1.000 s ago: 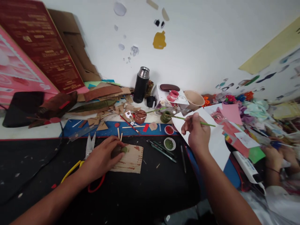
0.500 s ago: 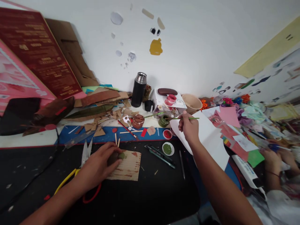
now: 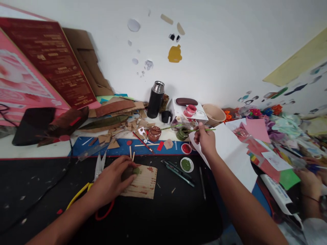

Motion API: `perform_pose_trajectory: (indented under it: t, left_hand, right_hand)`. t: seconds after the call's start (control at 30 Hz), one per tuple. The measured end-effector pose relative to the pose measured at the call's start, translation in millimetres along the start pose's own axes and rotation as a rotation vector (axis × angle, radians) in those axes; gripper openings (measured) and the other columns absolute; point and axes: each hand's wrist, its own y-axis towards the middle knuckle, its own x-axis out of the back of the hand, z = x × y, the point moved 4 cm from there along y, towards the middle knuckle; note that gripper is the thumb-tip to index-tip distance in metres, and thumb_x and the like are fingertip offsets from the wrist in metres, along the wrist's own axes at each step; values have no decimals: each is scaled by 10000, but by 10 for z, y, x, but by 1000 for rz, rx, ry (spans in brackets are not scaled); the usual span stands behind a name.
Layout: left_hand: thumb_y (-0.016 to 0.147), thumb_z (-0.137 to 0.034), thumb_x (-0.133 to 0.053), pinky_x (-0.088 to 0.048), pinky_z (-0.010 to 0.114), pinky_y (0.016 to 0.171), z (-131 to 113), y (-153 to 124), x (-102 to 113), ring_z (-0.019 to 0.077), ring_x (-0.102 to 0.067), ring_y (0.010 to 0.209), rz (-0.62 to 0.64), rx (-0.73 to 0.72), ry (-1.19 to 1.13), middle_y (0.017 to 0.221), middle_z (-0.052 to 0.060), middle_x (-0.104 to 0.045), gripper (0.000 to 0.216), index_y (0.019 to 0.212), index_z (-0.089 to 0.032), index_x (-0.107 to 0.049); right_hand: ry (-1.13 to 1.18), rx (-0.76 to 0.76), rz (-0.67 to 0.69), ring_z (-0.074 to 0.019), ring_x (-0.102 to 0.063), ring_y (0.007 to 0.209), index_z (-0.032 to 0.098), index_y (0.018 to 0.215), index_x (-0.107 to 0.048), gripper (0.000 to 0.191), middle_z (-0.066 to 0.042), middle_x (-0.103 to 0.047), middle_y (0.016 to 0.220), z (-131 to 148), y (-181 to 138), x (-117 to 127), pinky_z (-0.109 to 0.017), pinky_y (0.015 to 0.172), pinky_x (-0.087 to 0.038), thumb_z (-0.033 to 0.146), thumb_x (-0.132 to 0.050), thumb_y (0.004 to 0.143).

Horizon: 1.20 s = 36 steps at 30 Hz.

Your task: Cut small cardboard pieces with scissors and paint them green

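Observation:
My right hand (image 3: 205,139) pinches the green handle of a paintbrush (image 3: 193,130), its bristle end at the mouth of a glass jar of green paint (image 3: 182,134). A piece of corrugated cardboard (image 3: 144,185) with brown paint marks lies on the black mat under my left hand (image 3: 116,177). Between that hand's thumb and index finger sits a small green disc (image 3: 137,170); the other fingers are curled. Scissors (image 3: 99,166) with yellow and red handles lie partly beneath my left wrist. A white dish of green paint (image 3: 186,164) stands between my hands.
A jar of brown paint (image 3: 154,134) holds another brush. Pens (image 3: 178,173) lie on the mat. Behind stand a black thermos (image 3: 155,102) and a white box (image 3: 199,116). White paper (image 3: 224,149) lies under my right forearm. Another person's hand (image 3: 310,182) is at far right.
The whole scene has shifted slightly right and down in view as the camera turned. Both hands keep nearly the same places, the brush still at the green jar.

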Motion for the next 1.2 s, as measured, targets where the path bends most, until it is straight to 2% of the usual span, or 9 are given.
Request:
perform_pose_trajectory:
  t: [0.3, 0.5, 0.8, 1.0, 1.2]
  left_hand:
    - [959, -358, -625, -584, 418, 988, 0, 1, -9, 267, -698, 1099, 7, 7, 4, 1202, 75, -677, 187, 1095, -251, -696]
    - [967, -370, -623, -573, 423, 1013, 30, -15, -21, 267, -693, 1131, 14, 11, 17, 1228, 73, -665, 194, 1106, -255, -694]
    - [973, -355, -620, -561, 440, 1007, 6, -2, -27, 262, -682, 1117, 33, 19, 0, 1216, 73, -651, 185, 1112, -250, -683]
    - [948, -308, -630, -562, 411, 994, -31, 1, -21, 254, -683, 1100, 4, 14, -19, 1184, 71, -654, 164, 1089, -240, -678]
    - [921, -246, -645, -557, 405, 987, -56, -3, -12, 247, -678, 1090, 12, 12, -22, 1171, 70, -648, 164, 1082, -233, -671]
  right_hand:
    - [80, -46, 23, -93, -471, 349, 191, 909, -615, 593, 80, -540, 484, -46, -51, 14, -193, 323, -340, 733, -809, 764]
    - [94, -38, 13, -99, -473, 335, 217, 938, -583, 556, 88, -551, 493, -84, -119, 20, -195, 313, -335, 701, -808, 785]
    - [180, -38, -173, -88, -462, 347, 204, 979, -603, 623, 96, -543, 519, -35, -295, 206, -180, 309, -316, 757, -788, 760]
    - [159, -22, -141, -88, -460, 356, 164, 978, -675, 618, 78, -534, 510, 45, -402, 165, -190, 328, -329, 747, -771, 796]
    - [176, -69, -106, -92, -452, 351, 136, 924, -701, 668, 57, -534, 494, 32, -370, 77, -205, 331, -322, 789, -742, 792]
